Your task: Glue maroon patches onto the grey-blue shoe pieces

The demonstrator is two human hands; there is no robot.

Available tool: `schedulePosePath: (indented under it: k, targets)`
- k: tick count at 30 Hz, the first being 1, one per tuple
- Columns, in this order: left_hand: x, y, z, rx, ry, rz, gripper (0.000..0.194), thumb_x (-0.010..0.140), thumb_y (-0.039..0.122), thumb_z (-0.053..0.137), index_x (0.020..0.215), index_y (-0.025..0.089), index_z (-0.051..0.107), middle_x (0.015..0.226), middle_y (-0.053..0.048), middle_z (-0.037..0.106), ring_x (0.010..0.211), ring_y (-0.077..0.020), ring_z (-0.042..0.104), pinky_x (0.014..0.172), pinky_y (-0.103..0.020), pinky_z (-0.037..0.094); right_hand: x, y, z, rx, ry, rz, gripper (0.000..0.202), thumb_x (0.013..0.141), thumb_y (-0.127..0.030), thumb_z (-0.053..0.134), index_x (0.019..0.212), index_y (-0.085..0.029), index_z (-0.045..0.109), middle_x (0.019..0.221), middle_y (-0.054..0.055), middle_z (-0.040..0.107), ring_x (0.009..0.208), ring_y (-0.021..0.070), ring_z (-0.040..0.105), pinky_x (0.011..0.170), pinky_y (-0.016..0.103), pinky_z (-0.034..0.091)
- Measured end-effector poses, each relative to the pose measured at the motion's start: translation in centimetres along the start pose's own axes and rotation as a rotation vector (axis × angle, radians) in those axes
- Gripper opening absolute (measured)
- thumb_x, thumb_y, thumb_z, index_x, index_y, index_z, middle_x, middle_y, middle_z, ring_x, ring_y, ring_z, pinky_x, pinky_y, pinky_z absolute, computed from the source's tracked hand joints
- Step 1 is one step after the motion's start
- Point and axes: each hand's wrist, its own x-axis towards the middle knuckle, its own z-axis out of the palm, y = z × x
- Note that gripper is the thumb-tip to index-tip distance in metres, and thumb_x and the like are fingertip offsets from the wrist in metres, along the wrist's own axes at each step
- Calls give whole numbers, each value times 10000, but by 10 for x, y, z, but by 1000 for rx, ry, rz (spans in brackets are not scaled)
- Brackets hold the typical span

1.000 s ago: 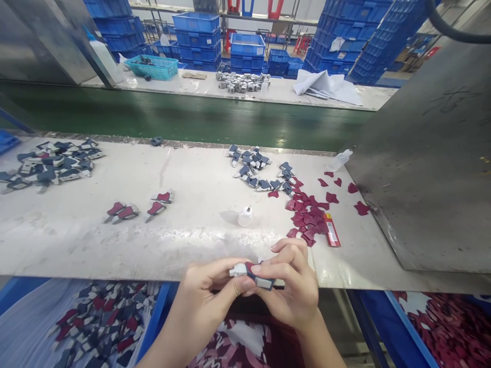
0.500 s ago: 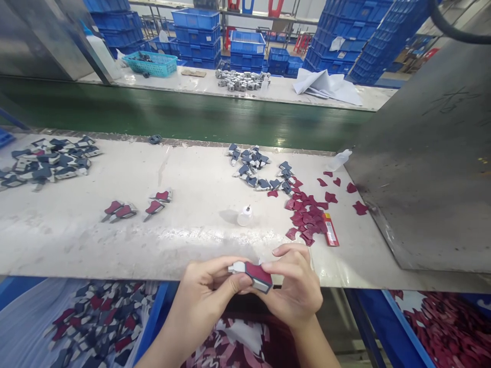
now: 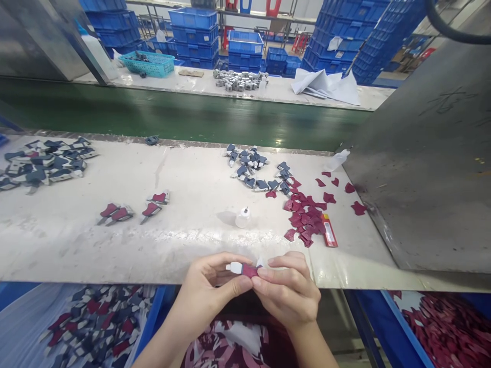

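My left hand (image 3: 215,291) and right hand (image 3: 289,289) meet at the near edge of the worktable (image 3: 184,204), both pinching one small part (image 3: 250,270), its pale tip poking out to the left and its maroon face showing between my fingertips. I judge it light and stiff, little enough for thumb and fingertip alone; the maroon piece looks thin and perhaps a bit bendy, so I'd grip the part by its side edges and press the face flat, since a smooth skin could slide under a thumb. Just beyond stands a small white bottle (image 3: 243,218), upright. To its right lie loose maroon pieces (image 3: 305,217) beside a red and yellow packet (image 3: 329,231); farther off sit dark blue parts (image 3: 261,185). On the left are four maroon-faced parts (image 3: 121,213), with a bigger heap (image 3: 46,162) at the far left.
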Motion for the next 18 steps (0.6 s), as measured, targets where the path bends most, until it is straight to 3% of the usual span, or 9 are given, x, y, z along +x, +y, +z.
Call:
schedulePosePath:
  k: [4, 11, 18]
  targets:
    - [0, 2, 3, -34, -20, -41, 215, 697, 268, 803, 883, 164, 770, 793, -52, 771, 745, -195, 714, 730, -274, 572, -11, 0, -1, -58, 51, -34, 145, 829, -104, 711, 802, -244, 686, 801, -4, 715, 752, 161, 621, 572, 324, 517]
    - [2, -8, 1, 18, 25, -25, 258, 698, 272, 797, 924, 152, 764, 789, -57, 764, 706, -202, 712, 698, -293, 578, -17, 0, 12, -75, 189, -31, 264, 804, -43, 675, 647, -249, 627, 741, 11, 490, 773, 166, 521, 565, 305, 479]
    - [13, -19, -12, -13, 134, -28, 344, 728, 334, 785, 1016, 160, 714, 725, -32, 744, 724, -192, 709, 700, -267, 557, -17, 8, 33, -82, 19, -19, 221, 755, -16, 707, 818, -226, 686, 769, 19, 504, 841, 184, 528, 655, 316, 542]
